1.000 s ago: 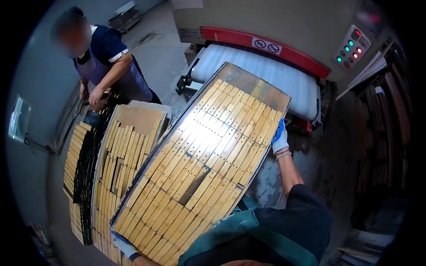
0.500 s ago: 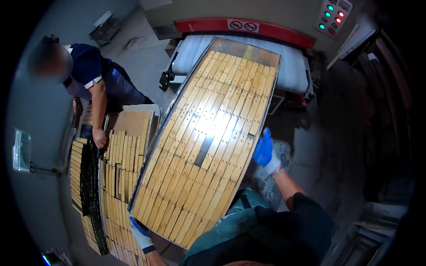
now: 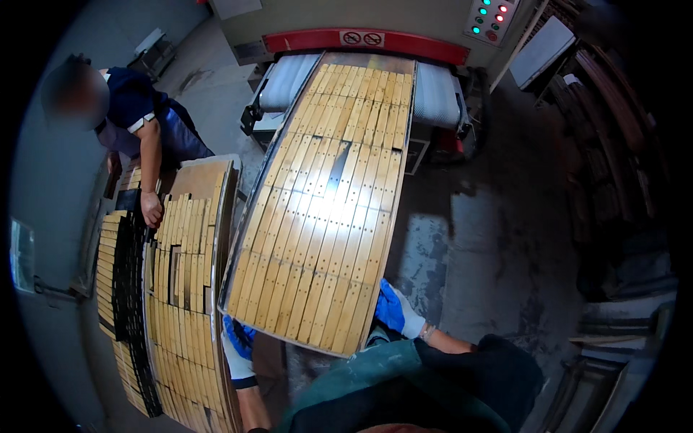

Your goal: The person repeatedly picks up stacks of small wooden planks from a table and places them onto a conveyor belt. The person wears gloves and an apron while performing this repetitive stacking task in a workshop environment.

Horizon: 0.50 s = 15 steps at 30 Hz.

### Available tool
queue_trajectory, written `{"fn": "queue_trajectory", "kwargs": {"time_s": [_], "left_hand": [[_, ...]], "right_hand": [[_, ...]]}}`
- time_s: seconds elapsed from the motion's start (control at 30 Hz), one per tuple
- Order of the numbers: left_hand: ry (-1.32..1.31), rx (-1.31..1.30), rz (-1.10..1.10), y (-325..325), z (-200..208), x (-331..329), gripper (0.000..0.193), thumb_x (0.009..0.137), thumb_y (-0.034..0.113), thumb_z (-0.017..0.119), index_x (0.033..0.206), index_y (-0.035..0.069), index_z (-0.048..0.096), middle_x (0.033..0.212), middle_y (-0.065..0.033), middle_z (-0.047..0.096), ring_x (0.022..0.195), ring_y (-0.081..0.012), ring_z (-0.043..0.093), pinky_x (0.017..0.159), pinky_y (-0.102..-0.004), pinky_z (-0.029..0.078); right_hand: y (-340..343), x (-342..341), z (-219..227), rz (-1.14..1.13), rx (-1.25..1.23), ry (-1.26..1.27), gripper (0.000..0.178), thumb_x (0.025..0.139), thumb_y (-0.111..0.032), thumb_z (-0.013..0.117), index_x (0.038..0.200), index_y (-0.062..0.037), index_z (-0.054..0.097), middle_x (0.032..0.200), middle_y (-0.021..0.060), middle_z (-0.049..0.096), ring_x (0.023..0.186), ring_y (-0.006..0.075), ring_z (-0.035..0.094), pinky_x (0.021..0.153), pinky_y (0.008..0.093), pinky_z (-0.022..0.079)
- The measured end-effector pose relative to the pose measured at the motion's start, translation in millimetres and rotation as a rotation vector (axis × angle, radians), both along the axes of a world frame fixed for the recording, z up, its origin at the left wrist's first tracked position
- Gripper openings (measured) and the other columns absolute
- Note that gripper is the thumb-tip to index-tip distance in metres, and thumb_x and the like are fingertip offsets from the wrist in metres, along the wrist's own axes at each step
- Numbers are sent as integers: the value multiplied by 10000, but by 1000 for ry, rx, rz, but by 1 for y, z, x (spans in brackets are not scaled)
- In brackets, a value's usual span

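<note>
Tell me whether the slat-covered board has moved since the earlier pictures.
Yes: the slat-covered board has moved forward over the white conveyor, its far end now nearer the red bar.

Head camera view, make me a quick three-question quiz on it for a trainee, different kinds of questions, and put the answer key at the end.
1. Multiple choice: How does the far end of the strip-covered board lie relative to the white conveyor belt?
A) Under it
B) Over it
C) Well clear of it

2. True or false: The person's left hand and right hand are both at the board's far end.

3. Fill in the colour: The long bar across the machine, above the belt, is ____.

Key: 1. B; 2. False, both are at its near end; 3. red.
</note>
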State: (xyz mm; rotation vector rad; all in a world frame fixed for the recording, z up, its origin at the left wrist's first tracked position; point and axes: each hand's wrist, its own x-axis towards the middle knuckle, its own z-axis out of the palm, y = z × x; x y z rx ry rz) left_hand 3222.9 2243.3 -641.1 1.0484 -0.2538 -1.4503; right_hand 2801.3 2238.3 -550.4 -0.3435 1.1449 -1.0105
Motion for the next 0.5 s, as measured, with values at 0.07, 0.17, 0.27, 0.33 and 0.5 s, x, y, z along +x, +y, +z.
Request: {"fn": "queue_trajectory", "kwargs": {"time_s": [0.07,0.17,0.27,0.33,0.5], "left_hand": [[5,-32,-102,-2,-6,9,619,1055,512,495,1430,21,526,1220,-99,701,948,-181,721,754,-288,589],[79,-15,-192,-4,-1,2,627,1052,530,486,1409,18,540,1160,-130,717,819,-177,729,647,-270,575],[231,-41,-308,8,-21,12,583,1073,510,440,1436,61,511,1196,-144,699,891,-213,723,759,-309,582],[348,-46,-370,11,-31,9,557,1092,478,399,1460,69,482,1232,-151,676,942,-233,713,838,-328,577],[367,-85,-412,9,-35,13,616,1075,522,403,1479,61,462,1271,-171,659,1028,-274,703,904,-385,569]], "right_hand": [[3,9,-8,-121,-108,166,427,1060,-434,530,1230,-66,665,1107,81,711,965,185,674,880,352,539],[0,22,-15,-340,-218,260,400,1058,-386,556,1144,-17,686,1075,74,711,978,175,667,900,355,531],[-3,32,-19,-463,-215,301,355,1053,-367,572,1148,-41,677,1005,34,686,888,142,648,801,327,533],[-4,5,-37,-437,-231,399,384,1057,-351,569,1225,-18,657,1089,53,696,947,164,668,849,340,552],[-9,-4,-51,-451,-255,465,283,1057,-325,567,1134,-68,658,983,-3,633,826,116,581,747,295,481]]}}
